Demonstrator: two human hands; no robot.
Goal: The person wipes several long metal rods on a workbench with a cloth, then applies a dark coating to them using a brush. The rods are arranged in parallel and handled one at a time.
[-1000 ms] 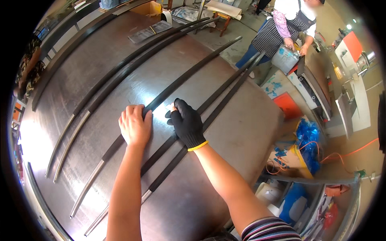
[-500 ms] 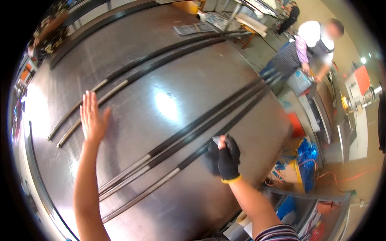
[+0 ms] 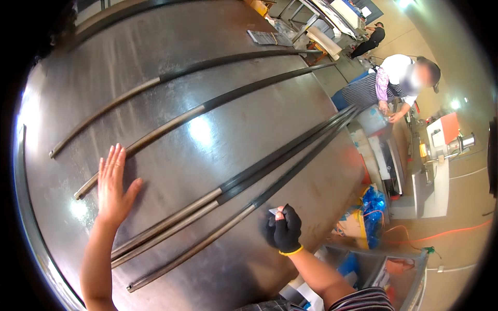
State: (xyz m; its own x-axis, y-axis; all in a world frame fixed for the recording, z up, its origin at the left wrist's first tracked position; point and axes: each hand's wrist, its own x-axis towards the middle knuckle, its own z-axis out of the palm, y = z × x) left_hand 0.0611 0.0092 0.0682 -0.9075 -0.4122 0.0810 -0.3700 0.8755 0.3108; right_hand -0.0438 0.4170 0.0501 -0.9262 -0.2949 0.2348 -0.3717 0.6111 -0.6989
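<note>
My bare left hand (image 3: pixel 114 186) lies flat with its fingers stretched out, touching the near end of a long rod (image 3: pixel 176 123). That rod is bare metal at its near end and black farther along. Beyond it lies a similar rod (image 3: pixel 207 63), apart from it. My right hand (image 3: pixel 287 228), in a black glove with a yellow cuff, is closed with a bare thumb tip showing. It pinches a small pale piece (image 3: pixel 273 211), whose kind I cannot make out. Left of it, a third rod (image 3: pixel 228 223) angles away from two rods lying side by side (image 3: pixel 205 200).
The rods rest on a wide dark metal table (image 3: pixel 78 88). At its right far corner a person (image 3: pixel 399 78) handles a bluish container (image 3: pixel 372 120). On the right stand a box with blue plastic (image 3: pixel 372 207) and a grey bin (image 3: pixel 415 290). An orange cord (image 3: pixel 441 237) crosses the floor.
The two far rods now lie wider apart, the nearer one closer to me. My left hand has come nearer with it. My right hand still pinches the small piece. The view has shifted.
</note>
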